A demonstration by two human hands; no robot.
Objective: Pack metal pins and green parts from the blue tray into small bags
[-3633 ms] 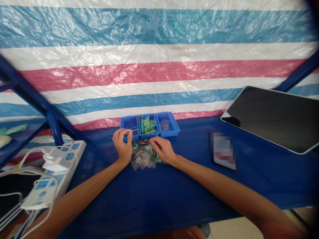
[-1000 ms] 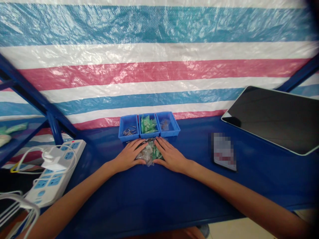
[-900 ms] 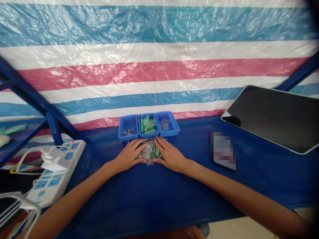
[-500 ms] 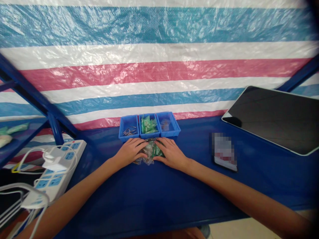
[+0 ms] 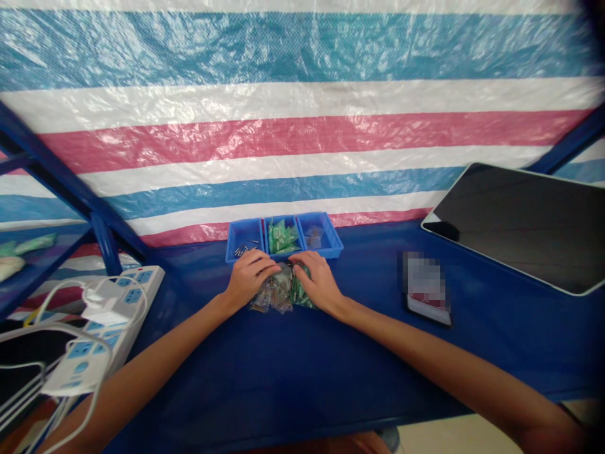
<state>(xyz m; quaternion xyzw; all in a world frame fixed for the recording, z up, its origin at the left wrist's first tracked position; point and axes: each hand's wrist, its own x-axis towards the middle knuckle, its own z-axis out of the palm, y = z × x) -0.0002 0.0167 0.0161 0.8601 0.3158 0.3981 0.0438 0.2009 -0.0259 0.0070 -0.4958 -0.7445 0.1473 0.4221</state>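
In the head view, a pile of small clear plastic bags (image 5: 280, 291) with thin metal pieces inside lies on the blue table. Green bags (image 5: 299, 293) make up its right side. My left hand (image 5: 250, 277) rests at the pile's left and far edge, fingers bent over it and thumb apart. Against the right side lies my right hand (image 5: 317, 280), its fingers curved around the green bags without a visible grip. Just beyond stand three joined blue bins: the left bin (image 5: 231, 236) has loose metal pins, the middle one green bags (image 5: 282, 236), the right one a clear bag (image 5: 314, 237).
A white power strip (image 5: 120, 340) with plugs and cables lies on the left. To the right are a phone (image 5: 428, 296), partly blurred, and a large dark-screened tablet (image 5: 524, 227). Striped plastic sheeting (image 5: 302, 132) hangs behind the blue table (image 5: 283, 372).
Both hands have shifted, their fingers bending more and the thumbs lifting off the near side. More of the clear bags shows between them. The bins have stayed in place.
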